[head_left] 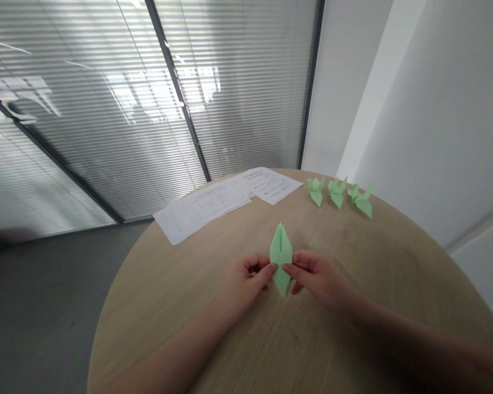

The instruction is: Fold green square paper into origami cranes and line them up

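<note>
A light green folded origami paper [281,253], shaped like a long diamond with a slit down its upper half, is held upright above the table. My left hand [252,276] pinches its left edge, thumb on the front face and fingers behind. On the opposite edge, my right hand [312,273] grips it the same way, the two thumb tips close together near the paper's lower middle. The fingertips behind the paper are partly hidden.
Three finished green paper cranes [315,191] stand in a row at the back right of the round wooden table [156,306]. Printed sheets [207,208] lie along its back left edge. Beyond are a glass partition with blinds [246,109] and a white wall [435,120].
</note>
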The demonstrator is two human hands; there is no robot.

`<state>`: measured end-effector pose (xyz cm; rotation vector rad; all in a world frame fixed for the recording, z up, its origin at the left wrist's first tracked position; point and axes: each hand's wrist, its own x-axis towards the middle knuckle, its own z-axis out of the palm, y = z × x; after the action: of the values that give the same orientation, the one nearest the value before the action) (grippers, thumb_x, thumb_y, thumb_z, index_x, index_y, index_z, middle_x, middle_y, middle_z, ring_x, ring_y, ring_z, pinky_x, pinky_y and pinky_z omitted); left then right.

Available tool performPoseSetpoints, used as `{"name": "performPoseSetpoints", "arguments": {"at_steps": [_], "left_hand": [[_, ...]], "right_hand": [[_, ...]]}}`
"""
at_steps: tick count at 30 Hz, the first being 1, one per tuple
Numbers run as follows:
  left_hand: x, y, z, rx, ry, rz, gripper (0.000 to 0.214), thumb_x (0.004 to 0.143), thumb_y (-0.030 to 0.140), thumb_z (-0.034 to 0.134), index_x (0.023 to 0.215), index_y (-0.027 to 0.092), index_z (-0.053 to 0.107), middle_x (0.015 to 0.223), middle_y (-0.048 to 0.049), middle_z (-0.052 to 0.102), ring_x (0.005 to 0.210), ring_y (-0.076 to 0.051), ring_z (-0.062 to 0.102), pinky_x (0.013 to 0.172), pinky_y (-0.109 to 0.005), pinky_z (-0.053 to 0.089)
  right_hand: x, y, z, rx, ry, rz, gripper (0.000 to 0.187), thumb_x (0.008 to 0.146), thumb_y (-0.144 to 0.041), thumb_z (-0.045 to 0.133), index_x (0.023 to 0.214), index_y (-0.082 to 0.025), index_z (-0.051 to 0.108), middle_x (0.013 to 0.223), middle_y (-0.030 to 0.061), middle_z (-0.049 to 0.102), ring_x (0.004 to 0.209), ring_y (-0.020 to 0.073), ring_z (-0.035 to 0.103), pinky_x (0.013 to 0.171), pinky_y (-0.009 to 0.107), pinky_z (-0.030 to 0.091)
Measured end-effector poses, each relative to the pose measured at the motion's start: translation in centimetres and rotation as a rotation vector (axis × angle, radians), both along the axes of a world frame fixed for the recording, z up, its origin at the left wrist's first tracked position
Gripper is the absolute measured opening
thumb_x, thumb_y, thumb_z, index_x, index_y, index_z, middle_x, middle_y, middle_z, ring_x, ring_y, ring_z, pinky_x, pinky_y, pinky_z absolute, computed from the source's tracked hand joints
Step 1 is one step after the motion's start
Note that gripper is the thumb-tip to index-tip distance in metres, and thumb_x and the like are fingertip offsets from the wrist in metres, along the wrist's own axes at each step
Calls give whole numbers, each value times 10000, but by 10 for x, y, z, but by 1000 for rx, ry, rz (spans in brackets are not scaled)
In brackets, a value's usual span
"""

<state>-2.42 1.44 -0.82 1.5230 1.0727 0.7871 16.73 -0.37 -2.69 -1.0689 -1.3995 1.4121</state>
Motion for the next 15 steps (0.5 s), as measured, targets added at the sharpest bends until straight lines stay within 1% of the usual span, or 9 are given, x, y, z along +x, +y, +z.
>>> {"name": "performPoseSetpoints", "arguments": {"at_steps": [3,5,10,13,15], "left_hand": [[-1,-1,0,31,39,26,296,837,407,638,818,125,724,688,-29,628,614,-137,560,583,-273,515],[-2,-2,0,64,65,30,291,836,402,634,814,128,728,676,-25,625,599,-135,552,572,-269,498],[-2,-4,0,109,65,26,275,833,395,646,775,136,717,652,-14,605,584,-127,530,544,-248,448],[0,-5,-1,112,49,43,282,845,408,649,802,137,716,673,-19,618,605,-130,541,553,-247,454],[1,-5,-2,117,14,64,265,836,398,670,864,137,711,709,-26,636,638,-138,562,562,-245,467]], "right_hand": [[-1,-2,2,-3,4,30,375,809,-574,703,874,-204,705,822,34,726,667,153,664,550,243,555],[-2,-2,3,-21,3,41,406,804,-596,699,884,-198,699,819,34,718,661,155,665,542,248,558],[-2,-3,4,-61,16,33,482,761,-656,713,791,-177,676,738,18,659,626,148,634,555,264,569],[-1,-2,4,-53,16,5,467,763,-647,718,777,-182,671,722,9,641,609,140,620,559,260,565],[-1,-2,3,-46,7,-9,456,777,-637,709,778,-183,670,722,9,640,599,138,617,557,263,564]]}}
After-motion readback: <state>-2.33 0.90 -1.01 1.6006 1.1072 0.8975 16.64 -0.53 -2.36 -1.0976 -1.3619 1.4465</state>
